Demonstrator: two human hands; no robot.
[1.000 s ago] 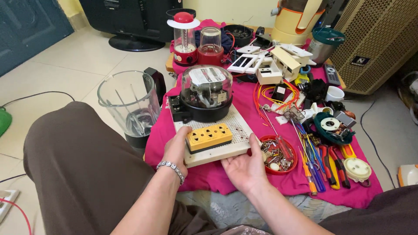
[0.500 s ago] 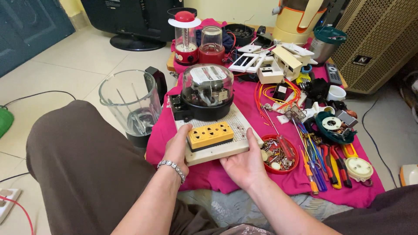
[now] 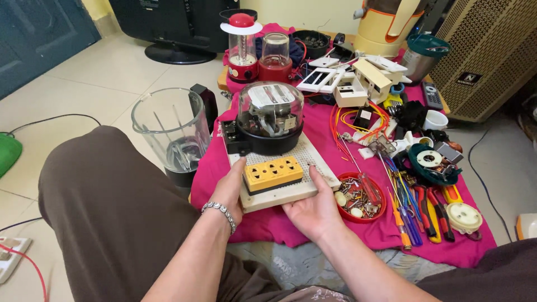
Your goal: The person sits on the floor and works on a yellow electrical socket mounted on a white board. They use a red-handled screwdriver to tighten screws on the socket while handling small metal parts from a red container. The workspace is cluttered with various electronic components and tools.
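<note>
On the far left I see a clear blender jug (image 3: 170, 134) standing on the floor beside my leg, well apart from my hands. My left hand (image 3: 229, 190) comes next: it is curled around the left near corner of the white board (image 3: 305, 190), thumb up on the edge by the yellow socket block (image 3: 272, 173). The board lies right in front of me on the pink cloth (image 3: 358, 235), and its long side runs away from me, a bit slanted to the left. On the far half of the board sits a round meter under a clear dome (image 3: 271, 114) with a white label patch on top. My right hand (image 3: 316, 210) holds the near right corner from below, thumb lying along the right edge. Both hands are closed on the board and just as near to it, one on each side. Just right of my right hand is a red dish of screws (image 3: 361, 197), almost touching the board. Further right lie screwdrivers (image 3: 405, 215) in a row, their long sides pointing away from me, and a round cream lamp holder (image 3: 464, 217). Behind, a white box (image 3: 351, 92) with dark square holes sits near a red-topped lantern (image 3: 242, 42).
</note>
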